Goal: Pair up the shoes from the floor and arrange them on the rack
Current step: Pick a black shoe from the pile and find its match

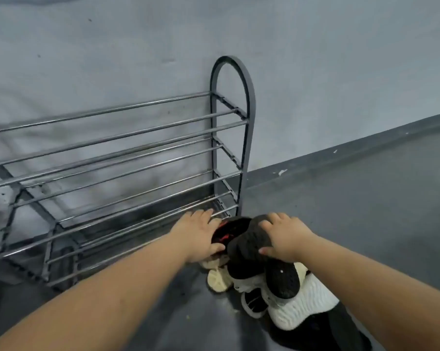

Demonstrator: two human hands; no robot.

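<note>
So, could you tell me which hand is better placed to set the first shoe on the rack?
Probably the left hand: it grips the black-and-red shoe right beside the rack; the right hand is farther away.

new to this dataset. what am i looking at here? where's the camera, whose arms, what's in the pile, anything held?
No machine here: one camera worn on a person's head, looking forward and down at their own bare arms. The left hand grips a black shoe with red inside. The right hand rests on a dark grey knit shoe, fingers spread with the thumb against its side. Both shoes top a pile on the grey floor, with a white knit shoe and a cream-soled shoe. The grey metal-bar shoe rack beside the pile holds no shoes.
</note>
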